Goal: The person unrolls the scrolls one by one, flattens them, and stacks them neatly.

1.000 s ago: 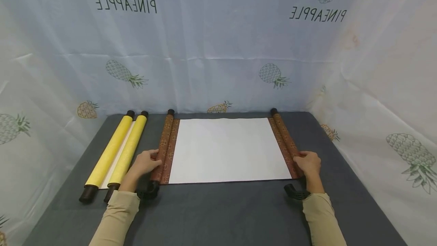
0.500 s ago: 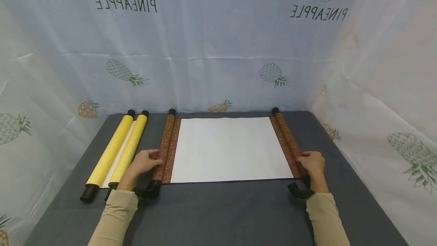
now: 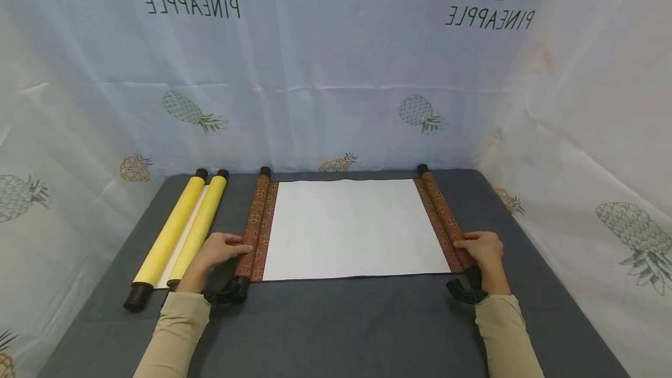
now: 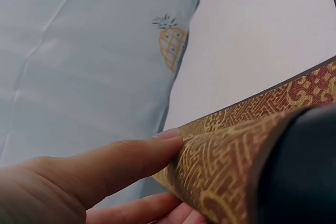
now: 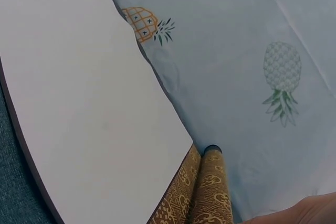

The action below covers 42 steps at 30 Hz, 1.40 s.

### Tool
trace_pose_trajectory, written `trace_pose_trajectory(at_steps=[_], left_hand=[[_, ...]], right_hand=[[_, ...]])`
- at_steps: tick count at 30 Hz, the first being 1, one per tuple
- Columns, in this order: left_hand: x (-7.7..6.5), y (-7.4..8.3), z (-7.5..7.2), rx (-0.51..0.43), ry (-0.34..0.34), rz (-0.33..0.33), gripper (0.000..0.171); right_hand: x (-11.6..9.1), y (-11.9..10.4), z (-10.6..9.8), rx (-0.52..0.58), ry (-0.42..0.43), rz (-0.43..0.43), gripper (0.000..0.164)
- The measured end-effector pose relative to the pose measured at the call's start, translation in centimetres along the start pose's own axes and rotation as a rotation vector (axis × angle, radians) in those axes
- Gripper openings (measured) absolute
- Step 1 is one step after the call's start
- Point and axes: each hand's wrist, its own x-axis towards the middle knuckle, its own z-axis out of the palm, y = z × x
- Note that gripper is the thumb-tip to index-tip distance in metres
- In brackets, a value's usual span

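Note:
A brown patterned scroll (image 3: pixel 262 238) lies partly unrolled on the table, its white paper (image 3: pixel 357 229) flat between two rolled ends with black knobs. My left hand (image 3: pixel 217 252) pinches the left roll near its front end. In the left wrist view, the thumb (image 4: pixel 123 163) lies on top of that roll (image 4: pixel 220 171) and the other fingers reach under its side. At the opposite end, my right hand (image 3: pixel 484 249) holds the right roll (image 3: pixel 441 209) from its outer side, low down. Only a strip of the right hand (image 5: pixel 304 213) enters the right wrist view, so its grip is hidden there.
A yellow scroll (image 3: pixel 170 232) with dark knobs lies left of the brown one, its two rolls close together and close to my left forearm. The dark grey cloth (image 3: pixel 336 331) covers the table. A pineapple-print curtain (image 3: pixel 336 63) stands behind and at both sides.
My right hand has shifted slightly to the right along with the right roll. The left hand's grip has changed a little, its thumb now further over the roll.

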Motion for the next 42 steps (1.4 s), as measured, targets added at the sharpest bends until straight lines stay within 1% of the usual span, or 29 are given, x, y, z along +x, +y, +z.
trace_pose_trajectory(at_steps=[4, 8, 12, 14, 16, 19, 22, 25, 28, 29, 31, 33, 36, 37, 40, 42], left_hand=[[-0.1, -0.4, -0.3, -0.04, 0.001, 0.016, 0.056], [-0.4, -0.7, -1.1, -0.089, 0.0, 0.015, 0.056], [-1.1, -0.9, -2.3, -0.117, -0.002, -0.01, 0.059], [-1.4, -1.2, -3.0, -0.126, -0.003, -0.012, 0.06], [-1.7, -1.6, -3.9, -0.131, 0.008, -0.018, 0.063], [-2.2, -2.6, -5.2, -0.168, 0.035, -0.037, 0.066], [-2.7, -3.8, -6.7, -0.184, 0.07, -0.063, 0.069], [-3.3, -5.0, -8.1, -0.187, 0.095, -0.086, 0.071], [-3.6, -6.3, -9.1, -0.186, 0.126, -0.112, 0.071], [-3.7, -6.7, -9.3, -0.195, 0.139, -0.128, 0.072], [-4.1, -7.3, -9.7, -0.218, 0.162, -0.153, 0.073], [-4.5, -8.0, -9.9, -0.229, 0.183, -0.18, 0.073], [-5.0, -8.6, -10.1, -0.196, 0.227, -0.214, 0.07], [-5.0, -8.9, -10.1, -0.181, 0.234, -0.231, 0.069], [-5.3, -9.6, -10.3, -0.175, 0.235, -0.292, 0.07], [-5.5, -10.1, -10.4, -0.2, 0.217, -0.333, 0.072]], right_hand=[[-0.2, -0.3, -0.1, -0.002, 0.018, -0.02, 0.042], [-0.6, -0.8, -0.2, 0.021, 0.026, -0.042, 0.043], [-1.3, -1.7, -0.3, 0.057, 0.04, -0.11, 0.044], [-1.7, -2.4, -0.3, 0.088, 0.012, -0.145, 0.044], [-2.1, -3.3, -0.2, 0.148, -0.037, -0.164, 0.045], [-2.5, -4.7, 0.6, 0.242, -0.148, -0.182, 0.047], [-2.8, -6.0, 2.1, 0.313, -0.248, -0.224, 0.047], [-3.3, -7.2, 4.0, 0.348, -0.338, -0.272, 0.045], [-4.0, -8.4, 5.8, 0.38, -0.407, -0.307, 0.044], [-4.4, -8.9, 6.3, 0.387, -0.431, -0.319, 0.043], [-5.9, -10.3, 6.8, 0.393, -0.471, -0.338, 0.042], [-6.9, -11.4, 7.9, 0.4, -0.516, -0.354, 0.041], [-8.4, -13.0, 9.8, 0.411, -0.585, -0.367, 0.039], [-8.5, -13.2, 10.8, 0.418, -0.613, -0.371, 0.039], [-9.6, -14.5, 12.9, 0.451, -0.698, -0.388, 0.038], [-10.8, -15.6, 13.9, 0.474, -0.758, -0.409, 0.038]])
